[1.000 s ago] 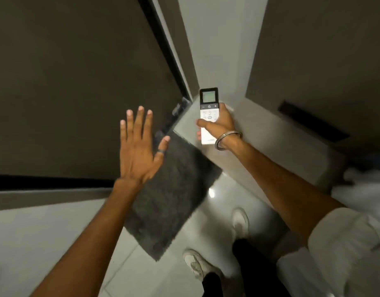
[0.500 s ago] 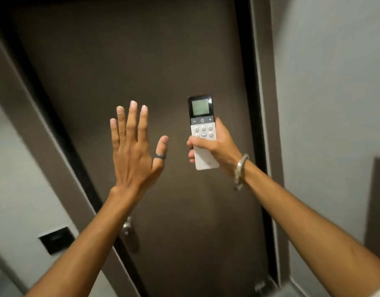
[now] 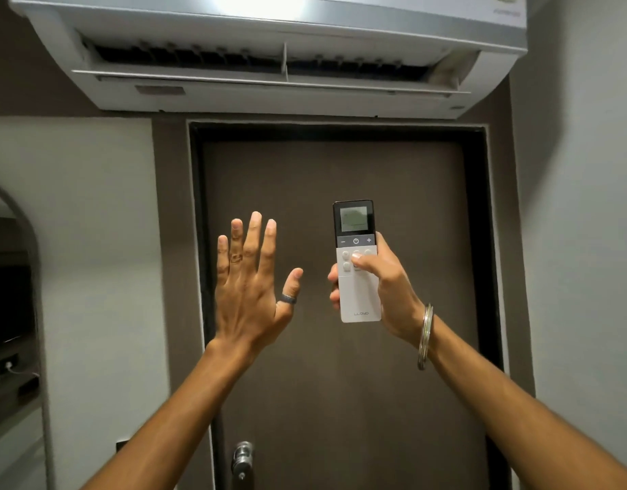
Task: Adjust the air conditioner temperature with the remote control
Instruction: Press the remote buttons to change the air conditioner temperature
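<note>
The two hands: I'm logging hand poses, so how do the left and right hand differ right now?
The left hand is open and empty, fingers spread and pointing up; the right hand is closed around the slim white remote control with a dark screen, thumb on its light buttons. The left hand wears rings; the right wrist carries a silver metal bangle. Both are raised before the dark brown door.

A room in a home: a white wall-mounted air conditioner [image 3: 269,61] hangs above a dark brown door [image 3: 340,348] with a metal knob [image 3: 242,454], flanked by pale painted walls [image 3: 103,242]. An arched niche [image 3: 11,313] at left holds dim shelves.
</note>
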The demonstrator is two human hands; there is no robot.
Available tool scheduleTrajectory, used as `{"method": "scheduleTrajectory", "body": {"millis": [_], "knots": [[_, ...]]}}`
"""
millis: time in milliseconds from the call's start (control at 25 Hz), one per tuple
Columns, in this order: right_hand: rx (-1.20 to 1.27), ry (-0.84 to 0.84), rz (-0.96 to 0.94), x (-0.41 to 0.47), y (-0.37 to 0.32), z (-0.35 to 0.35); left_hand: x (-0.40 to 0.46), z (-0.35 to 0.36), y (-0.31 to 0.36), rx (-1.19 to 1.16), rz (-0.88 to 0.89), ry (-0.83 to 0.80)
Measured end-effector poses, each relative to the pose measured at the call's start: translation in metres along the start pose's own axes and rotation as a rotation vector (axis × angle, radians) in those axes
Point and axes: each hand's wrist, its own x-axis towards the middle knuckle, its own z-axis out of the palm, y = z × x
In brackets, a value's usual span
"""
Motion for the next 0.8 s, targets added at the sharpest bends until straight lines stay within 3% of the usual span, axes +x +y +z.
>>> {"method": "scheduleTrajectory", "body": {"millis": [800], "knots": [[-0.035, 0.071, 0.017, -0.006, -0.032, -0.014, 0.023, -0.005, 0.018, -0.047, 0.006, 0.038]]}}
